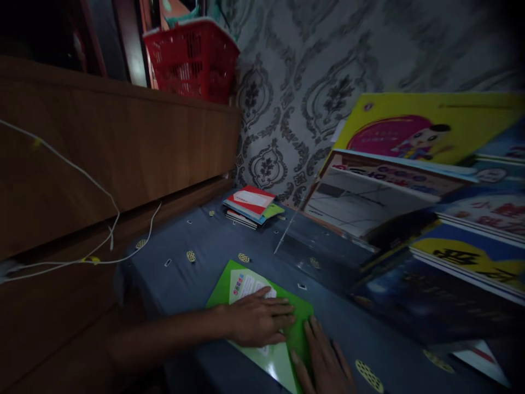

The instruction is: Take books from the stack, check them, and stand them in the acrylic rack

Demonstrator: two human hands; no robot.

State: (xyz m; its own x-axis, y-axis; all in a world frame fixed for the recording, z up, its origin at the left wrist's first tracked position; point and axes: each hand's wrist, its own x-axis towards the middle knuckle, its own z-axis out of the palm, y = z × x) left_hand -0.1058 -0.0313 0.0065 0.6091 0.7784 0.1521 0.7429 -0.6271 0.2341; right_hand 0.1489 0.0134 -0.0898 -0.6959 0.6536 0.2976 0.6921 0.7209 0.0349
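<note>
A green book (221, 285) with a paler green panel and small printed text lies flat on the dark blue patterned cloth, near its front edge. Across the middle of its cover rests my left hand (260, 317), palm down with the fingers stretched to the right. At the book's right edge is my right hand (324, 361), its fingers extended and apart, partly cut off by the bottom of the view. Neither hand grips anything.
A small stack of books (252, 205) lies at the back by the wall. On the right, a clear rack (287, 235) holds several books. White cables (117, 219) hang along the wooden cabinet (123, 142) at left, with a red basket (192, 60) on top.
</note>
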